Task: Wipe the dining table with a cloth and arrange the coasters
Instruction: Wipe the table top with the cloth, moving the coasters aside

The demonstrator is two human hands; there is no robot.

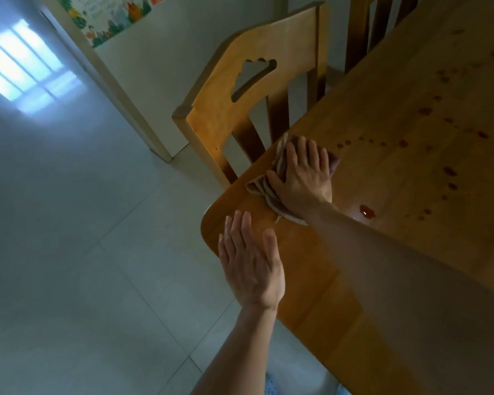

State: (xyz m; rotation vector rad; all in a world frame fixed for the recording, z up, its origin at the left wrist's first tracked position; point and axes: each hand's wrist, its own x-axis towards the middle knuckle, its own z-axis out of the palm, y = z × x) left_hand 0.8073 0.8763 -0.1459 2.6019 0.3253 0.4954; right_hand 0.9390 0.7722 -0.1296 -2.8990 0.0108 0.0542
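A wooden dining table (411,181) fills the right side, dotted with several dark red drops and one larger red spill (367,210). My right hand (301,178) lies flat with spread fingers on a crumpled brown-and-beige cloth (258,188), pressing it onto the table near its left corner. My left hand (250,262) is flat with straight fingers at the table's rounded corner, over its edge, and holds nothing. No coasters are in view.
A wooden chair (240,109) with a cut-out backrest stands tucked against the table's far side, and a second chair (365,29) stands further back. To the left lies pale tiled floor (83,223) and a wall with a colourful poster (109,18).
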